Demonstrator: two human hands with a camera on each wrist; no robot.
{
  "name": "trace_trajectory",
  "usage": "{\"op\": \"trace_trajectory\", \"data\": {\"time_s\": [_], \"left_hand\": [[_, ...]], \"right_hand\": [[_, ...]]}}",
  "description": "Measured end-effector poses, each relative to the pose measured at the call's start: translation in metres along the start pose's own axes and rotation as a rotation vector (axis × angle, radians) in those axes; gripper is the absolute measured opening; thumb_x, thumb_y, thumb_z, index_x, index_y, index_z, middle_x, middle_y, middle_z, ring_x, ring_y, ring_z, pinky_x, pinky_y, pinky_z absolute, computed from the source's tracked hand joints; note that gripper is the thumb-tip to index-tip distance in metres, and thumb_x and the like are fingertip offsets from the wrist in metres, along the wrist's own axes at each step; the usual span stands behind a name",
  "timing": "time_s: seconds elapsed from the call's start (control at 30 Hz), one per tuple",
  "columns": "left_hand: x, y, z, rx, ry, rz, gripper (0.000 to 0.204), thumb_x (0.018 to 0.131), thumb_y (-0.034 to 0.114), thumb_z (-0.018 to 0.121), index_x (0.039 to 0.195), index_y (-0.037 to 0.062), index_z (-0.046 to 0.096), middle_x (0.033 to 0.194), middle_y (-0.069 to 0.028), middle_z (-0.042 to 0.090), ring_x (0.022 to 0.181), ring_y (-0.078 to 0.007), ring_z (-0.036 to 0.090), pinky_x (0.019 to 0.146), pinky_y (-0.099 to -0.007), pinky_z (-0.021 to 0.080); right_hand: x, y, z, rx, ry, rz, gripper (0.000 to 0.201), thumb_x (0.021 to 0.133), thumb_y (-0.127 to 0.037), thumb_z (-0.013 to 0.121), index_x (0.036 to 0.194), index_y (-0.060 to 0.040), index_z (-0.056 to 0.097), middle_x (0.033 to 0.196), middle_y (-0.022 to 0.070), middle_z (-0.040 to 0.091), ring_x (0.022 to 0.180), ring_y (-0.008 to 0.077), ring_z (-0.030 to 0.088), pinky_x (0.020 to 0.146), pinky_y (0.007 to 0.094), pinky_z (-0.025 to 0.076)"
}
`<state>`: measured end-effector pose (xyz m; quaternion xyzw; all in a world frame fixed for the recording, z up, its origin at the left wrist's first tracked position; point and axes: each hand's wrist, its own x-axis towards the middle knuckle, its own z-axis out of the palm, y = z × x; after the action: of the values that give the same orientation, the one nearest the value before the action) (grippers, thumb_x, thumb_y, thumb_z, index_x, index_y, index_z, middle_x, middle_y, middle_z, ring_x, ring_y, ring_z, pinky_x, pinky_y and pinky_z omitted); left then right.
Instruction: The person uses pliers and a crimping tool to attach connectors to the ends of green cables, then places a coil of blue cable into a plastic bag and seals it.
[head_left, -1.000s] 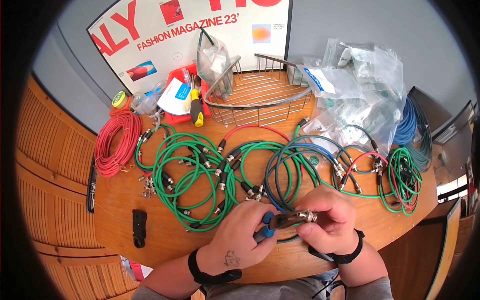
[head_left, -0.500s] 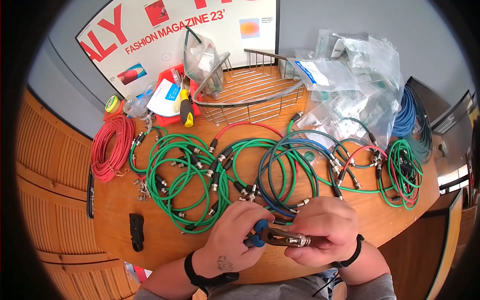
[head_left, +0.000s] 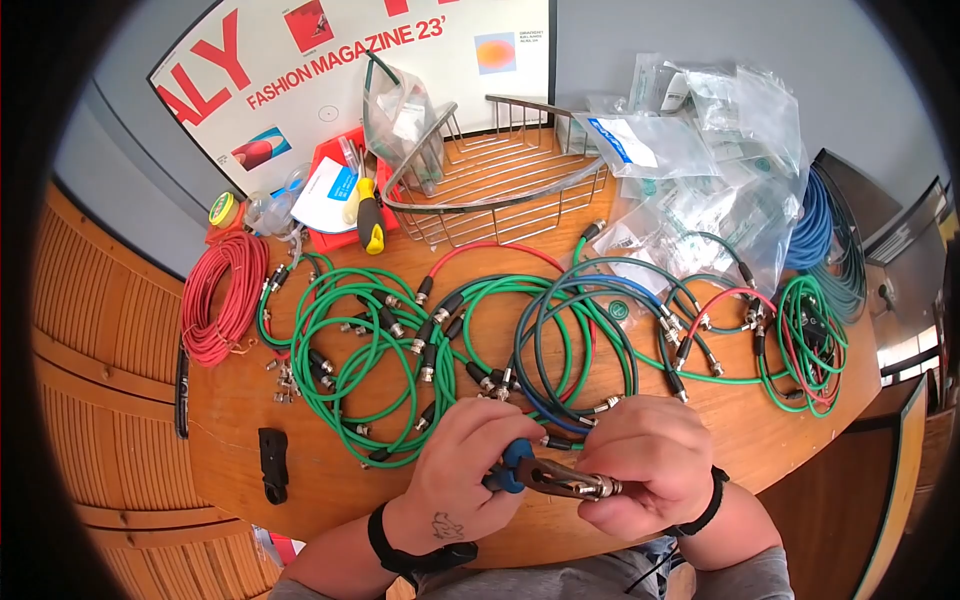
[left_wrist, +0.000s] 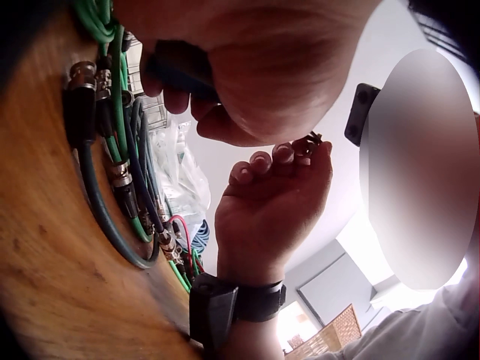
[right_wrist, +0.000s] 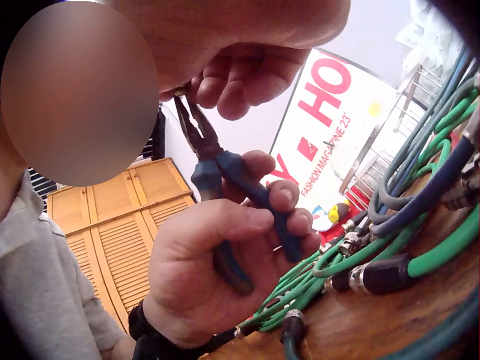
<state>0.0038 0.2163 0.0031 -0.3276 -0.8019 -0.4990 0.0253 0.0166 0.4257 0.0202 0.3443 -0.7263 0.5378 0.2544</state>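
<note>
Pliers (head_left: pixel 535 472) with blue handles sit gripped in the left hand (head_left: pixel 470 470), long axis pointing right, nose meeting the metal connector (head_left: pixel 600 487) pinched in the right hand's (head_left: pixel 650 460) fingertips, both just above the bench's (head_left: pixel 300 440) near edge.

Two bare forearms, no sleeves down to the wrists. Black strap band around the left wrist (head_left: pixel 415 555), broad and matte, with a thicker block on the outer side. Matching black band on the right wrist (head_left: pixel 703 505), seen from the left wrist view as a wide strap with a boxy black housing (left_wrist: pixel 214 311). Small dark tattoo, an outlined figure, on the back of the left hand (head_left: pixel 446 524). Short, plain nails on the right fingers (left_wrist: pixel 262 160). Grey fabric shirt at the chest (head_left: pixel 560 580) and shoulder.
</note>
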Motion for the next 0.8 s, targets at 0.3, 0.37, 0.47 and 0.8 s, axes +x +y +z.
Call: {"op": "trace_trajectory", "data": {"time_s": [0.3, 0.37, 0.47, 0.8], "left_hand": [[0.0, 0.004, 0.0, -0.007, -0.058, -0.098, 0.037, 0.067, 0.0, 0.067, 0.103, 0.0027, 0.061, 0.091, -0.0121, 0.06, 0.079, -0.0296, 0.06, 0.068, -0.0355, 0.049], [-0.001, 0.006, 0.0, -0.028, -0.105, -0.136, 0.035, 0.069, 0.001, 0.068, 0.103, 0.0012, 0.06, 0.09, -0.0122, 0.06, 0.076, -0.027, 0.06, 0.066, -0.0327, 0.048], [-0.001, 0.01, 0.0, -0.083, -0.14, -0.243, 0.035, 0.071, 0.001, 0.068, 0.105, -0.0001, 0.059, 0.088, -0.0127, 0.06, 0.076, -0.0276, 0.06, 0.067, -0.033, 0.048], [0.0, 0.009, 0.0, -0.022, -0.109, -0.263, 0.035, 0.073, 0.004, 0.067, 0.107, 0.0003, 0.058, 0.09, -0.0138, 0.058, 0.078, -0.0313, 0.059, 0.068, -0.0365, 0.048]], "right_hand": [[-0.004, -0.006, -0.003, 0.168, -0.096, 0.365, 0.026, 0.093, -0.023, 0.058, 0.079, -0.0018, 0.062, 0.067, 0.0089, 0.058, 0.053, 0.0263, 0.056, 0.049, 0.0337, 0.043], [-0.003, -0.005, -0.001, 0.184, -0.062, 0.401, 0.026, 0.094, -0.023, 0.057, 0.079, -0.0018, 0.062, 0.067, 0.009, 0.058, 0.054, 0.0253, 0.056, 0.05, 0.0332, 0.043], [0.003, -0.003, 0.003, 0.12, 0.007, 0.378, 0.029, 0.096, -0.022, 0.055, 0.077, -0.002, 0.061, 0.066, 0.009, 0.058, 0.056, 0.0234, 0.058, 0.051, 0.032, 0.044], [-0.008, -0.002, 0.0, 0.647, -0.006, 0.837, 0.02, 0.097, -0.018, 0.059, 0.086, -0.0013, 0.061, 0.069, 0.005, 0.058, 0.059, 0.0123, 0.054, 0.055, 0.028, 0.043]]}}
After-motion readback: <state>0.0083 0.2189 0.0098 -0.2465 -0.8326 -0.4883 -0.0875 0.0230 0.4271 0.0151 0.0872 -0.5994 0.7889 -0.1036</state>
